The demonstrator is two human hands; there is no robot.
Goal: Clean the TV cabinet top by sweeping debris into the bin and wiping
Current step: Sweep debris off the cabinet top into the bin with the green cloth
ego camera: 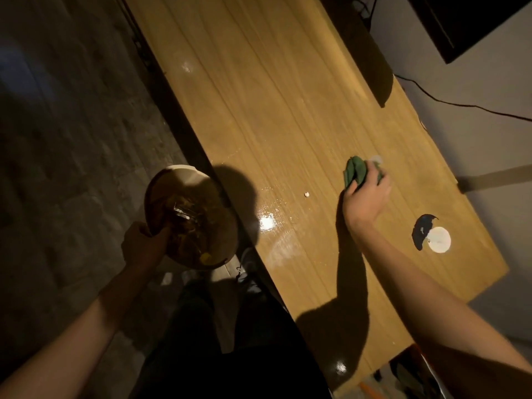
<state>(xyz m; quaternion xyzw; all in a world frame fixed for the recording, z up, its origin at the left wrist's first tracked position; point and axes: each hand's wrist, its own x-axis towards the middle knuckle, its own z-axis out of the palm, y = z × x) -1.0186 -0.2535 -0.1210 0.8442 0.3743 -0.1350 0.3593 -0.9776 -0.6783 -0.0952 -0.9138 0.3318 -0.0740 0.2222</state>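
Observation:
The wooden TV cabinet top (259, 110) runs diagonally across the view. My right hand (364, 197) presses a bunched green cloth (355, 169) onto it, with a pale scrap (375, 159) just beyond the cloth. A small white crumb (307, 194) lies to the left of the cloth. My left hand (144, 240) grips the rim of a round bin (178, 180) holding rubbish, kept beside the cabinet's front edge below the top's level.
A round cable hole with a white disc (439, 239) and dark cover (421, 228) lies near my right forearm. A black TV (472, 24) hangs at the upper right, with a cable (460, 104) along the wall. Stone floor (57, 139) lies left of the cabinet.

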